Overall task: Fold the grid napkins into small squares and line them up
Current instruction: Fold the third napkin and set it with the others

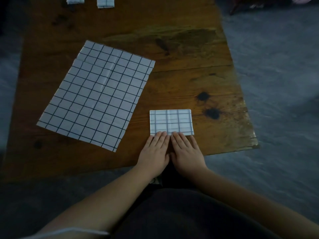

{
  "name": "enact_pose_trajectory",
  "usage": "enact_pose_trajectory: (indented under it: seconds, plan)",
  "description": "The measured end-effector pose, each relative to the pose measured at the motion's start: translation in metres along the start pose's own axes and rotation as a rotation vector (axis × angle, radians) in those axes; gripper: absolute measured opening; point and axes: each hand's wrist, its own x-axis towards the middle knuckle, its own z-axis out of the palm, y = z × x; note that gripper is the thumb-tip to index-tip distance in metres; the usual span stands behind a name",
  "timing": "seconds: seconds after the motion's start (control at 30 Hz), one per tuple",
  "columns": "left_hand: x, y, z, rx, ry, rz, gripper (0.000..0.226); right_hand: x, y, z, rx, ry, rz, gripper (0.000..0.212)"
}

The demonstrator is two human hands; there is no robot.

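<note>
A folded grid napkin (170, 122), a small white rectangle with dark lines, lies near the table's front edge. My left hand (154, 153) and my right hand (186, 152) lie flat side by side, their straight fingertips pressing the napkin's near edge. To the left a stack of unfolded grid napkins (98, 94) lies spread flat, turned at an angle. Two small folded napkins sit at the far edge, one (75, 0) left of the other (105, 2), both cut off by the frame.
The wooden table (181, 57) has dark knots right of the folded napkin, and its right edge runs diagonally. Grey floor surrounds it. A dark object stands at the top right on the floor.
</note>
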Motion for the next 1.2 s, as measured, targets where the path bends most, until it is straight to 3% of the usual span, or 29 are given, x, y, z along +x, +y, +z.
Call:
enact_pose_trajectory:
  seconds: [0.33,0.53,0.7,0.9,1.03,1.2]
  plan:
    - [-0.023,-0.040,0.003,-0.032,-0.018,-0.103,0.068,-0.022,0.043,0.000,0.004,0.044,0.186,0.067]
    - [-0.003,-0.003,-0.006,-0.032,0.028,0.038,0.068,-0.004,0.012,0.000,0.048,0.074,0.022,0.064]
    - [0.004,0.003,-0.004,-0.037,-0.029,0.008,0.067,0.006,0.010,0.005,0.029,0.009,-0.024,0.067]
    - [-0.019,-0.035,0.001,-0.053,-0.032,-0.028,0.066,-0.013,0.052,0.004,0.003,0.031,0.054,0.065]
    - [-0.024,-0.043,-0.004,-0.091,-0.007,-0.067,0.074,-0.014,0.059,-0.008,0.143,0.053,0.132,0.060]
    - [-0.024,-0.026,-0.017,-0.263,0.095,0.037,0.055,0.026,0.054,-0.041,0.270,0.144,0.066,0.053]
